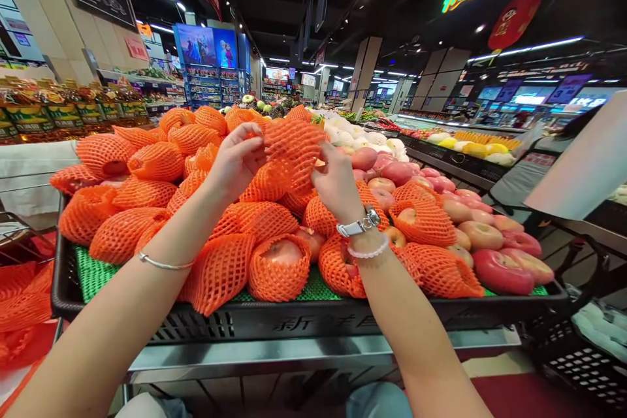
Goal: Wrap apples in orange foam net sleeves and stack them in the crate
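Note:
An orange foam fruit net [294, 147] is stretched between my two hands above the fruit pile. My left hand [238, 160] pinches its left edge between thumb and fingers. On the other side, my right hand [337, 179] grips the right edge, its fingertips partly hidden by the net. Below lie many apples in orange foam nets, one of them a netted apple [280, 260] at the front with its pink top showing. Bare red apples [502, 271] are heaped to the right. A black crate [313, 320] lined with green netting [98, 272] holds them.
Loose orange nets [24, 304] lie at the far left. Bottles of oil [63, 108] stand behind on the left. White-netted fruit [375, 138] sits further back. A roll of plastic bags [580, 157] and a black basket [588, 359] are at the right, near another person [526, 173].

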